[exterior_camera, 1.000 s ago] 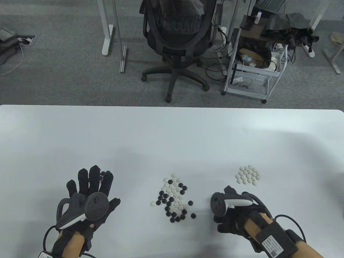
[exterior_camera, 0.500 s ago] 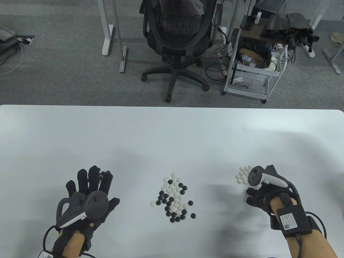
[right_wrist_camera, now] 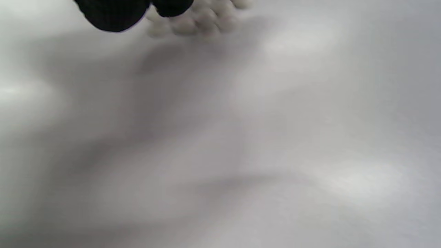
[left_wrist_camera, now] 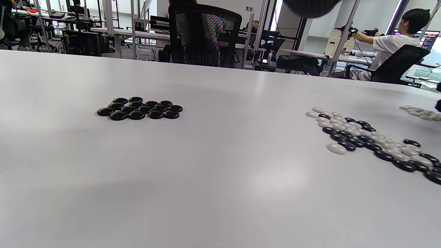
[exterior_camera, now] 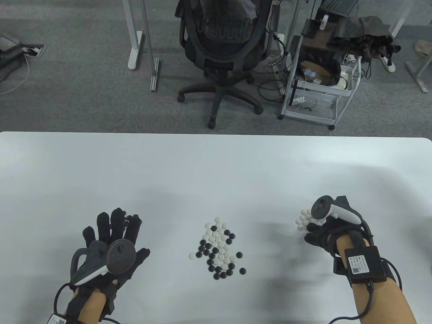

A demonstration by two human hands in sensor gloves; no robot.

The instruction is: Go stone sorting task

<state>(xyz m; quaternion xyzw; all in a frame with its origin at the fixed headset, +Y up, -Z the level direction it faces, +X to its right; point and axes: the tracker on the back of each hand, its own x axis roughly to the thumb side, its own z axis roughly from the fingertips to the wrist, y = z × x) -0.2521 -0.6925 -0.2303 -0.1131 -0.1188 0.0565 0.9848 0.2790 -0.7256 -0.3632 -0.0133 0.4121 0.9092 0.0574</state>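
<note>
Now right hand (exterior_camera: 320,233) over white pile (exterior_camera: 302,221)

Table view: high, looking down across the worktop (exterior_camera: 216,162) toward the floor beyond. Left wrist view: low, near the surface, facing across it; shares the mixed stone pile (left_wrist_camera: 372,141). Right wrist view: very close, blurred, shares the white stones (right_wrist_camera: 200,20).
</note>
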